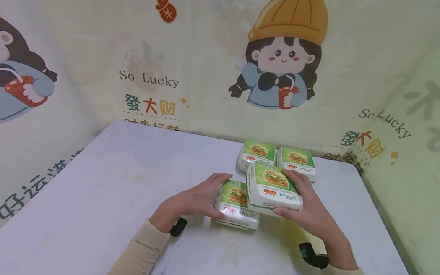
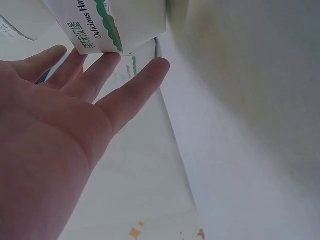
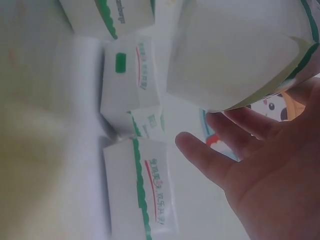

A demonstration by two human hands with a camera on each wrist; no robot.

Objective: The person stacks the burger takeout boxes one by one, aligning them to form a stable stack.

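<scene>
In the head view, my right hand (image 1: 307, 201) grips a green-and-white hamburger box (image 1: 274, 183), thumb at the front and fingers at the far side. That box is tilted and raised; its pale underside shows in the right wrist view. Left of it, my left hand (image 1: 197, 195) holds another hamburger box (image 1: 234, 205), thumb near its front corner and fingers round the far left edge. The raised box covers part of this lower one. In the left wrist view, fingertips (image 2: 112, 59) meet a white side wall printed with green letters.
Two more hamburger boxes, a left one (image 1: 258, 150) and a right one (image 1: 297, 162), stand side by side near the back edge of the white table (image 1: 126, 182). A printed cloth (image 1: 210, 48) hangs behind and on both sides.
</scene>
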